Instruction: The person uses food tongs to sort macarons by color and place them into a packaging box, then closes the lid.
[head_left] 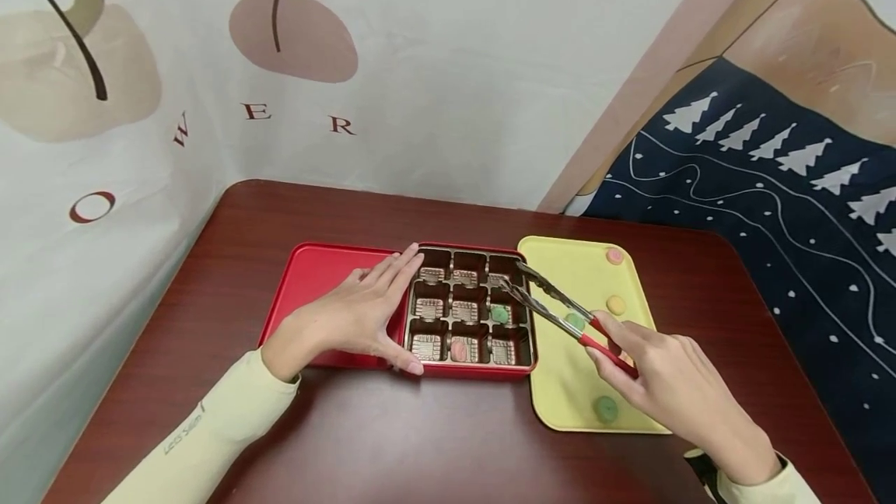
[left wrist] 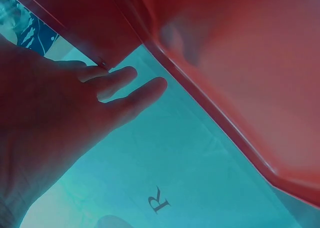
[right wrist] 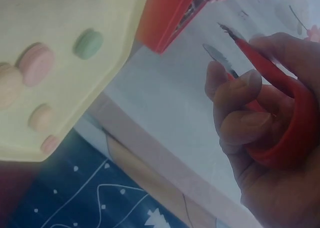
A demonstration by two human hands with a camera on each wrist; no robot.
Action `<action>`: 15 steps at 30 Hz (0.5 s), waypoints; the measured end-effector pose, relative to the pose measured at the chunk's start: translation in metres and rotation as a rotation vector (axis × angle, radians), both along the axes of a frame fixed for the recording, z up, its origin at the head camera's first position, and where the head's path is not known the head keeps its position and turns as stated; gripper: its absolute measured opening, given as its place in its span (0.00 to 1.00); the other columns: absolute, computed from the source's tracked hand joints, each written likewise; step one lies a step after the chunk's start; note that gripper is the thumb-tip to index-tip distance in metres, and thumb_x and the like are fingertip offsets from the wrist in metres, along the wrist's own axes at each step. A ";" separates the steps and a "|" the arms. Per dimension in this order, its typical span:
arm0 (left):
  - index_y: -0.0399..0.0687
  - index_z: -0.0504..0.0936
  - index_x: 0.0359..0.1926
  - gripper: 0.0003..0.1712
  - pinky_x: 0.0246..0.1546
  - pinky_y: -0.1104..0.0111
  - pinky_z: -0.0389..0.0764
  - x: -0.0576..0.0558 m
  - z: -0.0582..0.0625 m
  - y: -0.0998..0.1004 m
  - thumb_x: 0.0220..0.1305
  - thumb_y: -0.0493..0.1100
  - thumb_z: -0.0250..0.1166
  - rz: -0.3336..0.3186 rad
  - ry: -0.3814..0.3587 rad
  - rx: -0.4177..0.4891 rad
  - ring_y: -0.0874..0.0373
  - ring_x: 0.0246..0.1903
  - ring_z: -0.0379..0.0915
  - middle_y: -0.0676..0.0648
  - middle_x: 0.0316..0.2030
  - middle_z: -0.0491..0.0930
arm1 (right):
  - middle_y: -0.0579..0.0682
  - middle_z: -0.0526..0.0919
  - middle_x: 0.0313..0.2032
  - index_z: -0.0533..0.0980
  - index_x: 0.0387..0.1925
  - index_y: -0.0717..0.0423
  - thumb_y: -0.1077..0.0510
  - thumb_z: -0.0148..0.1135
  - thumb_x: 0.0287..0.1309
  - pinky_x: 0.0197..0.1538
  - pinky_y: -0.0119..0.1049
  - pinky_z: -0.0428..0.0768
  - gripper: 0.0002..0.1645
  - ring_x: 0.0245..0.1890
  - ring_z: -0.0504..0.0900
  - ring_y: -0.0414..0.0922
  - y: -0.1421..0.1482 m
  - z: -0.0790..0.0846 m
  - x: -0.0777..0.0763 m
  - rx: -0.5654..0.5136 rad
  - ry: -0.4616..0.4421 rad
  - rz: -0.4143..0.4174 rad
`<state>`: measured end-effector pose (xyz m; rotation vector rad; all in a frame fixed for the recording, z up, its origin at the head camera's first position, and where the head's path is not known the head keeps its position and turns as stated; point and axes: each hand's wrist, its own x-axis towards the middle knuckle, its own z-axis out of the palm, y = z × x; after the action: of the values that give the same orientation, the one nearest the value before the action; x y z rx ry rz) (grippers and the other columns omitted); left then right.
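Observation:
My left hand (head_left: pixel 357 313) rests along the left side of a red tin (head_left: pixel 476 371), thumb and fingers spread. In the tin sits a brown insert with several square compartments. A green macaron (head_left: pixel 500 314) lies in the middle row's right compartment, a pink macaron (head_left: pixel 458 351) in the front row's middle one. My right hand (head_left: pixel 668 379) grips metal tongs (head_left: pixel 549 309) with red handles. Their tips stand apart over the back right compartment, with no macaron visible between them. In the right wrist view, the fingers (right wrist: pixel 240 90) curl round the red handle.
Right of the tin, a yellow tray (head_left: pixel 567 403) holds several macarons, among them a green one (head_left: pixel 606 409), a yellow one (head_left: pixel 615 305) and a pink one (head_left: pixel 614 255). A red lid (head_left: pixel 315 278) lies left of the tin. Printed cloth (head_left: pixel 434 84) hangs behind the brown table (head_left: pixel 350 442).

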<state>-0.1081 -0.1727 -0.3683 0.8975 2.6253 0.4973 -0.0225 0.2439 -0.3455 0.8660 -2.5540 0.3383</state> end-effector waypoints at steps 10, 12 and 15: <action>0.42 0.38 0.89 0.90 0.74 0.27 0.55 -0.002 -0.005 0.001 0.44 0.81 0.80 -0.013 0.029 0.002 0.34 0.84 0.40 0.42 0.88 0.31 | 0.34 0.70 0.25 0.86 0.58 0.58 0.29 0.41 0.82 0.18 0.27 0.57 0.43 0.18 0.56 0.29 0.019 -0.008 0.004 0.012 -0.028 -0.060; 0.42 0.38 0.89 0.90 0.73 0.27 0.55 -0.002 -0.006 0.001 0.45 0.82 0.80 -0.014 0.025 0.001 0.34 0.84 0.40 0.42 0.88 0.31 | 0.34 0.70 0.25 0.86 0.59 0.58 0.28 0.41 0.82 0.18 0.27 0.58 0.43 0.18 0.56 0.29 0.021 -0.011 0.006 0.009 -0.040 -0.073; 0.41 0.38 0.89 0.89 0.73 0.27 0.55 -0.002 -0.006 0.000 0.46 0.83 0.78 -0.014 0.027 -0.003 0.34 0.84 0.40 0.41 0.88 0.32 | 0.33 0.68 0.25 0.86 0.57 0.55 0.28 0.41 0.82 0.18 0.28 0.58 0.41 0.18 0.56 0.30 0.024 -0.016 0.007 0.008 -0.044 -0.082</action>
<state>-0.1098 -0.1732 -0.3745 0.9277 2.6414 0.4807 -0.0157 0.2676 -0.3611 0.7623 -2.6237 0.3259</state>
